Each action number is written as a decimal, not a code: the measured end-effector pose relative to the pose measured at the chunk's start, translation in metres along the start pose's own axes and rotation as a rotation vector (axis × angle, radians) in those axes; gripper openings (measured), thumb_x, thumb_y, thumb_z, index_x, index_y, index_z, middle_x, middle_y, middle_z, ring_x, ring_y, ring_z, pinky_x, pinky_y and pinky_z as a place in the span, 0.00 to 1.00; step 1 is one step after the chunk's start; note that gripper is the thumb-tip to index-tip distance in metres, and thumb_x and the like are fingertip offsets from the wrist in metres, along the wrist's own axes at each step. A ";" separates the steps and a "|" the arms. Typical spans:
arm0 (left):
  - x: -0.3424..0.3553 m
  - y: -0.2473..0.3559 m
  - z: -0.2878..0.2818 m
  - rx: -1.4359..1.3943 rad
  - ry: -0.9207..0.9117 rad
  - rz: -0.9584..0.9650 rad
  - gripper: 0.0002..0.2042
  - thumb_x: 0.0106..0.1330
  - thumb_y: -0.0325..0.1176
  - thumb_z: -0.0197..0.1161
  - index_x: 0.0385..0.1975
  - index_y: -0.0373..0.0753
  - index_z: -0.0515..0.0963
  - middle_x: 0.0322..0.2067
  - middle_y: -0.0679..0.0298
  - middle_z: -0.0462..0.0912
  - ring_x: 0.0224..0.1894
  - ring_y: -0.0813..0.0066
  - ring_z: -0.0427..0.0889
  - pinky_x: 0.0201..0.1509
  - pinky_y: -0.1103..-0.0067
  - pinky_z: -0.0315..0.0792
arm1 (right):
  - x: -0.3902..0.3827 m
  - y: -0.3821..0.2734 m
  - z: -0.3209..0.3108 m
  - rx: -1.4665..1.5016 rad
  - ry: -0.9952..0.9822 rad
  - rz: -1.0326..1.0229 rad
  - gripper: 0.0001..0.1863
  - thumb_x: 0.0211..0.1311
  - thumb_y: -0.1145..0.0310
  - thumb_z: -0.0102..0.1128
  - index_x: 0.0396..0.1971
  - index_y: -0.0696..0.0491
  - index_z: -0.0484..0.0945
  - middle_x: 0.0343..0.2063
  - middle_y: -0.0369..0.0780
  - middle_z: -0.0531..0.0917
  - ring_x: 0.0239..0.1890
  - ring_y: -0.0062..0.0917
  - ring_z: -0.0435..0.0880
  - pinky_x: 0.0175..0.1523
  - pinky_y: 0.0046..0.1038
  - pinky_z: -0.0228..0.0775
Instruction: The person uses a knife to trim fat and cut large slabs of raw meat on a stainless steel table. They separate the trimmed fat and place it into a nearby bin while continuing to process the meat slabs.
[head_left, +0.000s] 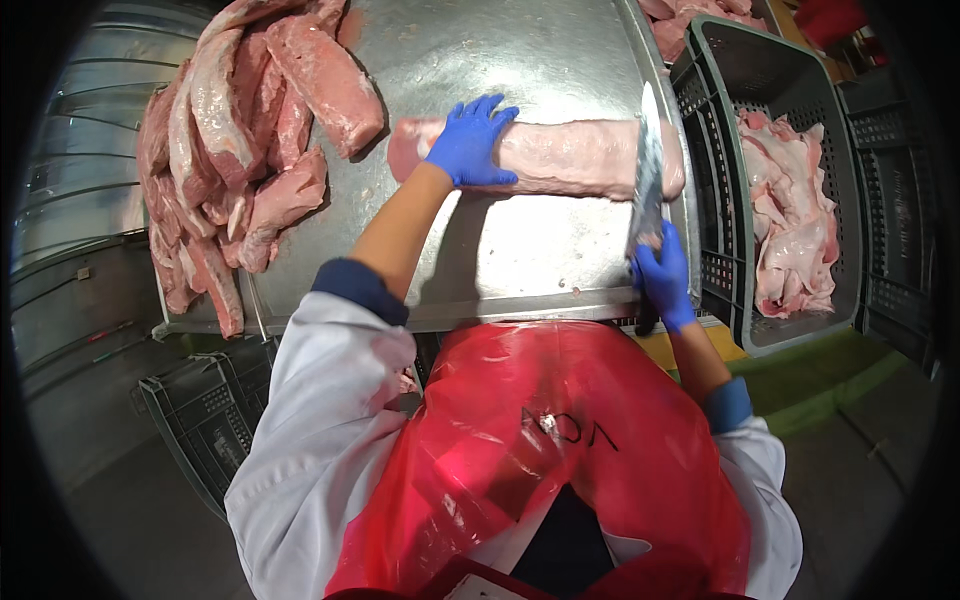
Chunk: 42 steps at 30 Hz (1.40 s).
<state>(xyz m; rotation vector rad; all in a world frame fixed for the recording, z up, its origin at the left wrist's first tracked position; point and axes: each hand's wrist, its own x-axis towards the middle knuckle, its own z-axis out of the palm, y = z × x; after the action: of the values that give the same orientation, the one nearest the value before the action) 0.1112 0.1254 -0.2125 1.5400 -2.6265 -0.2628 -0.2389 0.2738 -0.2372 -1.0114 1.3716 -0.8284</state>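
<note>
My left hand [475, 142] lies on the left part of a long, pale strip of meat [570, 155], its fingers open and spread. The strip stretches left to right across the table [560, 240]. The fingers of my right hand [662, 272] are closed round the handle of a knife [649, 155], its blade over the strip's right end, tip pointing far; I can't tell whether it touches. The wet-looking surface could let the strip slide or twist under my flat palm. A slip leftward could bring the edge toward my spread fingers; one rightward could knock it on the table's raised edge [691, 235].
</note>
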 end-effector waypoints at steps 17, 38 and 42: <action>0.075 -0.042 0.040 -0.039 0.060 -0.187 0.46 0.54 0.43 0.65 0.74 0.39 0.54 0.76 0.51 0.49 0.78 0.43 0.42 0.79 0.59 0.45 | 0.235 -0.046 0.059 -0.182 0.049 -0.102 0.44 0.64 0.66 0.52 0.78 0.35 0.44 0.33 0.50 0.85 0.26 0.36 0.85 0.36 0.35 0.80; 0.095 -0.084 0.050 -0.221 0.190 -0.101 0.47 0.53 0.41 0.65 0.75 0.37 0.51 0.77 0.48 0.45 0.79 0.44 0.39 0.80 0.59 0.41 | 0.286 -0.085 0.130 -0.277 -0.279 -0.067 0.45 0.65 0.70 0.52 0.78 0.33 0.43 0.24 0.40 0.77 0.19 0.24 0.74 0.27 0.31 0.75; 0.094 -0.104 0.053 -0.200 0.190 -0.122 0.48 0.53 0.44 0.65 0.74 0.32 0.52 0.76 0.46 0.44 0.79 0.44 0.40 0.79 0.54 0.41 | 0.206 -0.037 0.146 -0.455 -0.235 -0.130 0.44 0.65 0.73 0.48 0.78 0.36 0.43 0.28 0.46 0.81 0.21 0.28 0.80 0.30 0.34 0.77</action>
<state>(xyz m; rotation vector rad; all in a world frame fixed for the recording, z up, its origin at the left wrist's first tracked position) 0.1457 -0.0011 -0.2856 1.5741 -2.2910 -0.3569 -0.0782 0.0829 -0.2906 -1.5131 1.3269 -0.4752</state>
